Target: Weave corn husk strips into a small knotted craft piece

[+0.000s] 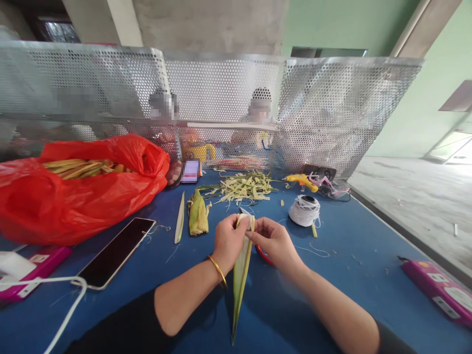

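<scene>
A long, pale green husk leaf point(241, 275) hangs from both my hands, its folded top end between them and its pointed tip toward me. My left hand point(229, 241), with a gold bangle at the wrist, pinches the fold with thumb and fingers. From the other side, my right hand point(273, 238) is closed on the same end. Beneath the hands lies a pair of scissors with a red handle point(263, 255), mostly hidden. Left of the hands are a rolled husk bundle point(199, 216) and a loose leaf strip point(179, 219).
A heap of leaf scraps point(247, 188) lies beyond the hands. Right of it are a white thread spool point(305, 211) and a yellow glue gun point(302, 182). At left are a red plastic bag point(92, 211), a phone point(118, 253) and a power strip point(37, 270). Perforated panels point(224, 88) stand behind.
</scene>
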The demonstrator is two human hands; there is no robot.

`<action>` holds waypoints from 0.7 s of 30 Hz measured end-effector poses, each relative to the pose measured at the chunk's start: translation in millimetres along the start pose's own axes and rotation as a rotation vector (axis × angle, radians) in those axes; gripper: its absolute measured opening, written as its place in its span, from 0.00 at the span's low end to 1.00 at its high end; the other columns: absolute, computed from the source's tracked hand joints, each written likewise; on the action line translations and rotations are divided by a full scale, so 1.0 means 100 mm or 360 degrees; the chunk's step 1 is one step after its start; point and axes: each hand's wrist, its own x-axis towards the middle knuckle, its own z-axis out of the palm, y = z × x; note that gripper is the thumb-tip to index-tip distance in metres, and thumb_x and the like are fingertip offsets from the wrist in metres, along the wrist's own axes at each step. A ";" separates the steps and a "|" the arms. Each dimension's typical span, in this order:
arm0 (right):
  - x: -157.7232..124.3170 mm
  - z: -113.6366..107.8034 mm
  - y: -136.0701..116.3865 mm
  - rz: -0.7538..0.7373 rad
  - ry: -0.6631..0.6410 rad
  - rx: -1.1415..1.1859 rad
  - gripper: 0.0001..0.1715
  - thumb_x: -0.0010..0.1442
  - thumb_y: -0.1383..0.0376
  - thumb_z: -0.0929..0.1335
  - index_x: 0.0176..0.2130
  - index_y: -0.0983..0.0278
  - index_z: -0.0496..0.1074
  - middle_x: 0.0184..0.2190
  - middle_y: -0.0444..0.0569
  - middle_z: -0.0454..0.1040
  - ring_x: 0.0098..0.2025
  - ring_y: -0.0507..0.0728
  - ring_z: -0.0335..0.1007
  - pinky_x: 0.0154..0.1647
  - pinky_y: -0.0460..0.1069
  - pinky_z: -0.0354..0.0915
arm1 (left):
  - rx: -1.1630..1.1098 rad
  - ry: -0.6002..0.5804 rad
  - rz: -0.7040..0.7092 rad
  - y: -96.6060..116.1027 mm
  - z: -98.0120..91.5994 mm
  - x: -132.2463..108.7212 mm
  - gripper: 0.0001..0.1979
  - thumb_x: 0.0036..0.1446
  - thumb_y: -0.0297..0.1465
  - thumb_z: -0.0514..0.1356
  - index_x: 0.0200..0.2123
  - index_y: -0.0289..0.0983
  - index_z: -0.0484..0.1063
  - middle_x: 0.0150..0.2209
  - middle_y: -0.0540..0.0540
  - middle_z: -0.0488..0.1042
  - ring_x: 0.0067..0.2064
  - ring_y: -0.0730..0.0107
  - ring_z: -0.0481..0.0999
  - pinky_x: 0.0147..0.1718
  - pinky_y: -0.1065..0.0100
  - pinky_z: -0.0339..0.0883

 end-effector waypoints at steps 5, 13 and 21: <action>-0.03 0.06 -0.02 0.0050 -0.0025 0.0018 0.16 0.42 0.58 0.73 0.23 0.64 0.65 0.19 0.39 0.64 0.22 0.48 0.56 0.23 0.45 0.53 | -0.0020 0.0046 0.0011 -0.03 0.00 0.04 0.14 0.48 0.37 0.55 0.16 0.38 0.61 0.17 0.54 0.59 0.24 0.74 0.58 0.24 0.71 0.52; -0.08 0.13 -0.11 0.0174 -0.0022 0.0047 0.17 0.40 0.55 0.73 0.21 0.64 0.66 0.17 0.40 0.64 0.21 0.48 0.56 0.23 0.45 0.53 | -0.0116 0.0128 -0.0025 -0.09 0.02 0.09 0.15 0.48 0.38 0.56 0.16 0.38 0.60 0.17 0.54 0.58 0.22 0.74 0.57 0.22 0.71 0.51; -0.07 0.10 -0.13 0.0188 0.0014 0.0038 0.22 0.41 0.51 0.72 0.18 0.64 0.65 0.15 0.40 0.61 0.20 0.48 0.53 0.22 0.45 0.52 | -0.0250 0.0065 -0.0106 -0.06 0.00 0.10 0.16 0.47 0.42 0.58 0.19 0.37 0.64 0.18 0.54 0.61 0.22 0.75 0.58 0.22 0.72 0.53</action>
